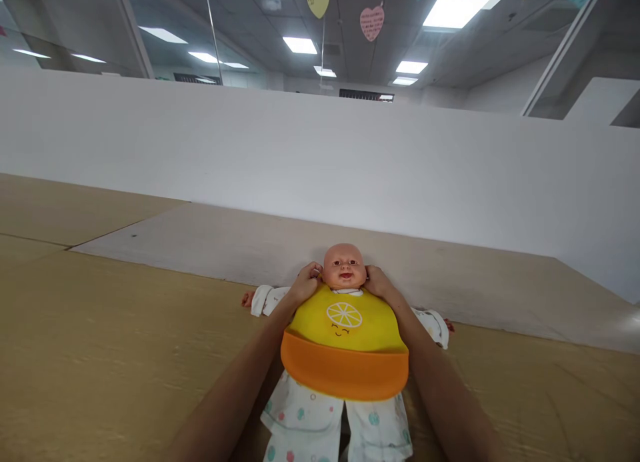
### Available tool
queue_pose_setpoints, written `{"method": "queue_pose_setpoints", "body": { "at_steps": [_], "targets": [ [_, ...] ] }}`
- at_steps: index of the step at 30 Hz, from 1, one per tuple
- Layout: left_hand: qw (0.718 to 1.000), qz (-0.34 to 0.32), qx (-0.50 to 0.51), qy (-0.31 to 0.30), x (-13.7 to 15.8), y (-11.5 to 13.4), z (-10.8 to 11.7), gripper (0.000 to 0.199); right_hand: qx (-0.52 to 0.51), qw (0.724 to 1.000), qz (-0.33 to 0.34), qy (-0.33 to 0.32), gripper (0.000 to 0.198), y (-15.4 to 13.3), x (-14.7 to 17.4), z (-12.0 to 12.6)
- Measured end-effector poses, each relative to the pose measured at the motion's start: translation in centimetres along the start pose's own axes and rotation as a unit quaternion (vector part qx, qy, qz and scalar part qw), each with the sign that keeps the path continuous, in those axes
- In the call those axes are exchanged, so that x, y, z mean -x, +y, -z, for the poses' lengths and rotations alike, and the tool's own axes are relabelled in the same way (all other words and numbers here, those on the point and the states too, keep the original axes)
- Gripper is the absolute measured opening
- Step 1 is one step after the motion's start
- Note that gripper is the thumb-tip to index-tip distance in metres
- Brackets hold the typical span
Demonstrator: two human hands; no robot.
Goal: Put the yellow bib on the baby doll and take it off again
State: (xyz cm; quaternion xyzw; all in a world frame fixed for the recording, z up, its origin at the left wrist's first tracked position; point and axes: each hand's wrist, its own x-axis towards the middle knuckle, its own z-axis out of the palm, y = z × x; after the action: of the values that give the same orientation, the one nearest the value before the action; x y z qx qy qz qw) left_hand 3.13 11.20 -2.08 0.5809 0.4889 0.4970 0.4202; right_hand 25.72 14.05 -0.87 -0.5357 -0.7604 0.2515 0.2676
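Observation:
A baby doll (345,267) lies on its back, face up, dressed in white clothes with coloured dots (305,422). Spread over its chest is a yellow bib (320,329) with a lemon-slice print and an orange catch pocket (345,374). My left hand (307,281) is closed beside the doll's neck, fingers pinched at the bib's upper edge. On the other side of the neck, my right hand (378,281) is curled at the bib's neck strap. Its fingertips are partly hidden behind the doll's head. Both doll arms stretch out sideways, beyond my forearms.
The doll lies on a tan surface (125,342), with a greyish panel (200,239) behind its head. A low white wall (300,155) rises beyond, topped by glass with heart-shaped paper notes (371,23).

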Motion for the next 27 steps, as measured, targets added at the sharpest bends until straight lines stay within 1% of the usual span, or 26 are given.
{"method": "queue_pose_setpoints", "body": {
  "at_steps": [2,8,11,15,19,23,27],
  "targets": [
    [1.0,0.0,-0.001,0.008,0.1,0.1,0.0,0.019,0.002,1.0,-0.003,-0.013,0.028,0.1,0.1,-0.1],
    [0.999,0.005,0.043,-0.02,0.6,-0.1,-0.1,0.026,0.016,0.999,-0.013,-0.034,0.029,0.0,0.2,-0.2],
    [1.0,-0.01,0.024,-0.004,0.3,-0.7,-0.2,0.024,0.028,0.999,-0.017,-0.031,0.028,-0.3,0.3,0.0],
    [0.999,-0.036,-0.023,0.028,-0.3,-1.6,-0.2,0.022,0.085,0.994,-0.037,-0.052,0.023,-0.9,0.8,0.3],
    [0.999,-0.02,-0.032,0.027,-0.5,-1.9,-0.1,0.023,0.102,0.992,-0.048,-0.055,0.034,-1.2,1.2,0.7],
    [0.999,-0.026,-0.032,0.023,-0.4,-1.8,-0.3,0.026,0.111,0.991,-0.052,-0.056,0.035,-0.9,1.2,1.2],
    [0.999,-0.025,-0.024,0.034,-0.3,-1.6,-0.4,0.028,0.114,0.99,-0.047,-0.068,0.035,-0.4,0.9,1.5]
  ]
}}
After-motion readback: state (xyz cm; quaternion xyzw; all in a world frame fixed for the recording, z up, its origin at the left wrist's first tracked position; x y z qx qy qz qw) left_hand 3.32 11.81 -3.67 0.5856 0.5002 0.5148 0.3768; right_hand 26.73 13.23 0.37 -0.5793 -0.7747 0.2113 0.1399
